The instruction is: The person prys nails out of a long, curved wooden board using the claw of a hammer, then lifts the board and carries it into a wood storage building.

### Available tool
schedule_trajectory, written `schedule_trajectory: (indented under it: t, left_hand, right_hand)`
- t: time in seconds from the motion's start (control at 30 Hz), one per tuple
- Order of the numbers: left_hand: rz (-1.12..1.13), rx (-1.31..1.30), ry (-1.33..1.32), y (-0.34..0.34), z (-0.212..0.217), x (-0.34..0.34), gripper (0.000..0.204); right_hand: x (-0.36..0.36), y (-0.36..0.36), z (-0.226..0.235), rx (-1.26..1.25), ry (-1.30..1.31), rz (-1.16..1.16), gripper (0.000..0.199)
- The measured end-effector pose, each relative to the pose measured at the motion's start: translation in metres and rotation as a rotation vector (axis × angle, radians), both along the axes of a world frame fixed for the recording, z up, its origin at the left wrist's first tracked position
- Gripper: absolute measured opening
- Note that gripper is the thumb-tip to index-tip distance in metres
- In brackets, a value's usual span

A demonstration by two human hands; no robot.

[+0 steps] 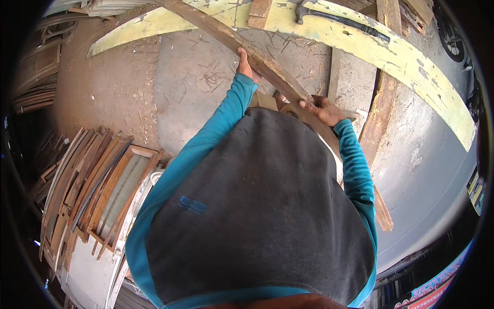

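Note:
A long brown wooden beam (278, 72) slants across in front of me from the far left down past my right side. My left hand (246, 68) grips its near side, thumb up along the edge and the other fingers mostly hidden. Lower down the beam, my right hand (325, 111) is closed round it, with the thumb on the near face. Beyond both hands lies a worn, pale yellow plank (422, 74) with flaking paint. On that plank rests a claw hammer (345, 21) with a black handle.
Rough timbers (380, 110) lie under the yellow plank at right. A short wood block (259, 11) sits on the plank. Bent nails (212, 80) litter the concrete floor (180, 103). Old wooden frames (98, 190) are stacked at left. A wheel (451, 38) shows at far right.

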State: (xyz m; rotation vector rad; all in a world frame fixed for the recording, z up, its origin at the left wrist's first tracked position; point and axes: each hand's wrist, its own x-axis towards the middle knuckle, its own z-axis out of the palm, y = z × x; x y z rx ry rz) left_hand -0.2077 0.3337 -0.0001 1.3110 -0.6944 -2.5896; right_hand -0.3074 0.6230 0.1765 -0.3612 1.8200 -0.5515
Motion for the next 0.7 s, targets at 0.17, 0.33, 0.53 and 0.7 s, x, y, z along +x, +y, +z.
schedule_trajectory:
  t: [0.17, 0.33, 0.53, 0.7]
  left_hand:
    - [0.124, -0.029, -0.043, 0.013, 0.055, 0.008, 0.083]
    - [0.083, -0.161, -0.145, -0.01, 0.032, 0.024, 0.085]
    - [0.079, -0.222, -0.227, -0.023, 0.042, 0.063, 0.083]
    - [0.195, -0.222, -0.229, -0.009, 0.065, 0.103, 0.082]
  right_hand:
    - [0.02, 0.007, -0.017, -0.177, 0.122, 0.073, 0.076]
    - [0.03, 0.008, -0.019, -0.091, 0.208, 0.088, 0.072]
    - [0.069, -0.003, -0.017, -0.062, 0.259, 0.067, 0.062]
    - [0.143, -0.014, -0.006, -0.277, 0.881, -0.076, 0.057]
